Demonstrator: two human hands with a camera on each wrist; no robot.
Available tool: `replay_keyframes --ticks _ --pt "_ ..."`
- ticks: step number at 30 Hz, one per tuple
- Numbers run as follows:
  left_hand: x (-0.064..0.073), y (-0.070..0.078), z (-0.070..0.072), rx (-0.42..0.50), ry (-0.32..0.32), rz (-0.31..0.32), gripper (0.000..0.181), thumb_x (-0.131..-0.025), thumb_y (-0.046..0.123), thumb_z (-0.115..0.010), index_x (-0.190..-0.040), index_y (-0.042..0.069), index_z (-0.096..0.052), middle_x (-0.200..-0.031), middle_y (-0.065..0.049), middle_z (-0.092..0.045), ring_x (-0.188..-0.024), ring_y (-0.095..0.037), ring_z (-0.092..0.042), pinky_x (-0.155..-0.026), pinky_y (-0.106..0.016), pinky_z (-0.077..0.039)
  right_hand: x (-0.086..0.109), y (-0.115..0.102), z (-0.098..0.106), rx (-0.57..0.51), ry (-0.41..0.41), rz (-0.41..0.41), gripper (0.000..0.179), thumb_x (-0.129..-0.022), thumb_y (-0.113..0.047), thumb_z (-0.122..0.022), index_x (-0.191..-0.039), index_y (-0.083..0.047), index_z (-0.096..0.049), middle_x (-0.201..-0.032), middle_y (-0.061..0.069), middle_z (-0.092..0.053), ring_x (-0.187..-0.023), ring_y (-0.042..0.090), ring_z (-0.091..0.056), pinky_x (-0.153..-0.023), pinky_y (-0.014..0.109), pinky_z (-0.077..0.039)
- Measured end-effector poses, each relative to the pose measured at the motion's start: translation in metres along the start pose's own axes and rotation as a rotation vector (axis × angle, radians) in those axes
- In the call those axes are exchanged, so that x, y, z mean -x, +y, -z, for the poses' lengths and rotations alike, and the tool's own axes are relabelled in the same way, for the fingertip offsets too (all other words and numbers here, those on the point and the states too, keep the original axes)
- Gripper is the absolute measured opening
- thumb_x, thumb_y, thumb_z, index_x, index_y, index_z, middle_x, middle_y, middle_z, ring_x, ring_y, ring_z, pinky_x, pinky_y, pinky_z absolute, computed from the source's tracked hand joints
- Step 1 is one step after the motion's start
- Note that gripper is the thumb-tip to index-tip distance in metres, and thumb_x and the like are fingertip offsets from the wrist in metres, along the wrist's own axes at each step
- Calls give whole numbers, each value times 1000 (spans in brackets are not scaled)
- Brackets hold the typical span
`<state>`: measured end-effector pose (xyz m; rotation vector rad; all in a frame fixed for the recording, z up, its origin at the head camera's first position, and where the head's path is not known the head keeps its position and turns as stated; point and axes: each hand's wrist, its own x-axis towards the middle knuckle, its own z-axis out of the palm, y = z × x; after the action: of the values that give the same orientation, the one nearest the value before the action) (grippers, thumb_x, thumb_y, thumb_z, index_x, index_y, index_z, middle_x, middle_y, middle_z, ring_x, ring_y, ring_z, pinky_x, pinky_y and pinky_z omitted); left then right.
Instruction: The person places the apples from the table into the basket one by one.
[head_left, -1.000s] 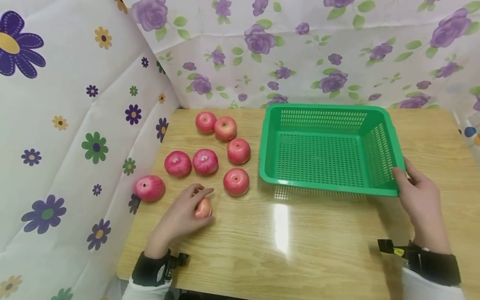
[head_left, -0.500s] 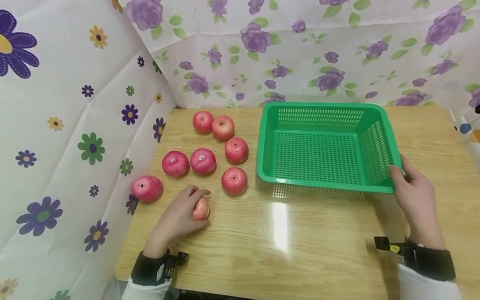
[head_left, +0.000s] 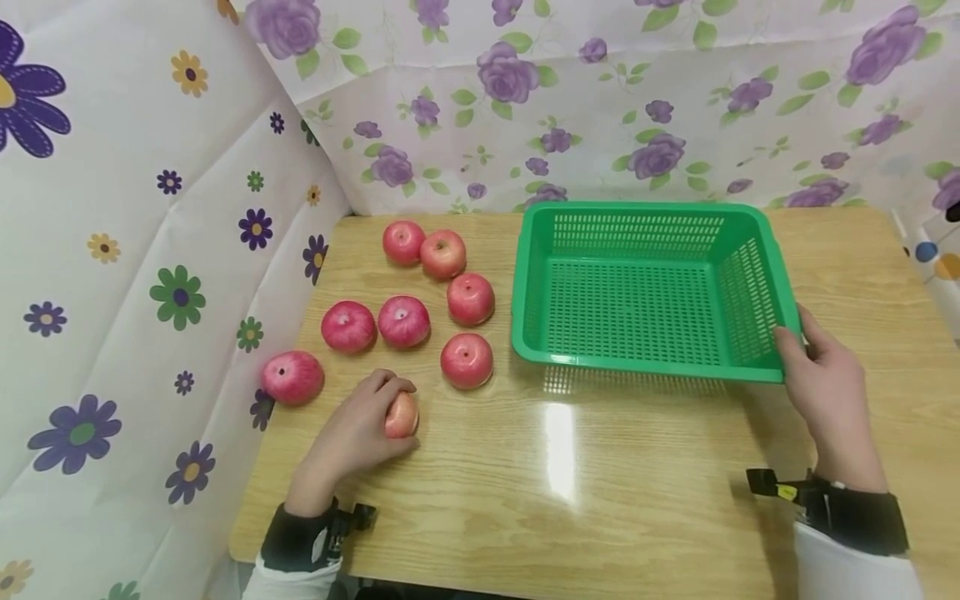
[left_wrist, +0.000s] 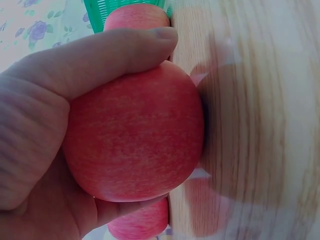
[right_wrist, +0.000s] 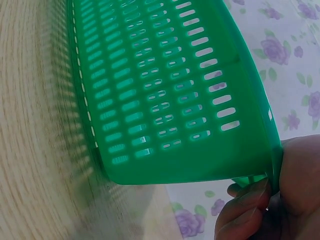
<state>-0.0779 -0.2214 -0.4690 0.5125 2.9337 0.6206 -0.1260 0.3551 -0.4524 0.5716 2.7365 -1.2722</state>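
My left hand (head_left: 360, 427) grips an apple (head_left: 402, 415) near the table's front left. In the left wrist view the thumb lies along one side of that red apple (left_wrist: 137, 135), which sits on or very close to the tabletop. My right hand (head_left: 828, 387) pinches the near right corner of a green plastic basket (head_left: 652, 371). The right wrist view has the fingers curled under the basket's rim (right_wrist: 272, 150) with the thumb side over it. No fruit lies inside the basket. Several other red apples (head_left: 467, 361) stand loose on the table, left of the basket.
The wooden table (head_left: 600, 517) carries everything. A white wall sheet with purple roses (head_left: 506, 75) rises behind it, and a flowered sheet (head_left: 180, 297) closes off the left side. One apple (head_left: 293, 377) sits right at the table's left edge.
The whole head view has shifted slightly, so things appear a little further left. Both hands keep their hold on the apple and the basket.
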Motion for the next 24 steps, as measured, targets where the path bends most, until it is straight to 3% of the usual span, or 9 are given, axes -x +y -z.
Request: replay_keyframes --ticks 14,24 --pt "-2 3 5 28 35 -9 66 -66 37 -89 -121 16 -60 -117 1 -49 -101 -17 -51 -87 -41 -50 1 -1 1 12 11 5 64 -100 -60 -35 -155 -34 -15 -145 26 -44 -113 32 -48 -61 18 -42" --pt "-6 14 13 68 78 -157 61 -78 46 -79 -130 20 -60 -128 4 -48 -110 -14 -49 -91 -44 -51 0 -1 -1 16 1 11 64 -101 -59 -34 -156 -33 -13 -149 24 -39 -115 35 -46 -64 23 -42"
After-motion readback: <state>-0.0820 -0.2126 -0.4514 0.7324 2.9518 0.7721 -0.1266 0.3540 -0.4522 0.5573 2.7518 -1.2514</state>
